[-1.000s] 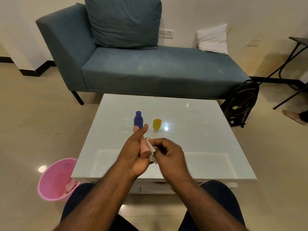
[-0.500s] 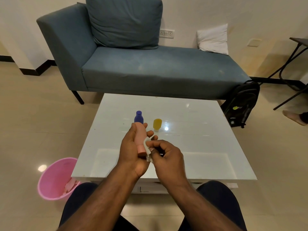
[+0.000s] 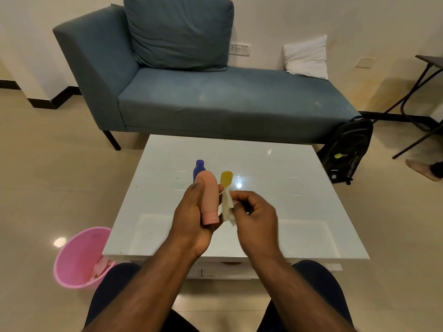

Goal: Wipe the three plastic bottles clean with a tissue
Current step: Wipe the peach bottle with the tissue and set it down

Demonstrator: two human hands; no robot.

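Fingers and thumb of the left hand (image 3: 191, 219) curl round the pink bottle (image 3: 209, 196), held above the near half of the white table (image 3: 299, 212) with its cap toward the person. The right hand (image 3: 254, 215) pinches a crumpled tissue (image 3: 227, 207) just beside the bottle's right side. The blue bottle (image 3: 198, 168) and yellow bottle (image 3: 226, 178) stand upright near the table's middle, a little apart. A pink bin (image 3: 79, 257) sits on the floor off the table's near left corner
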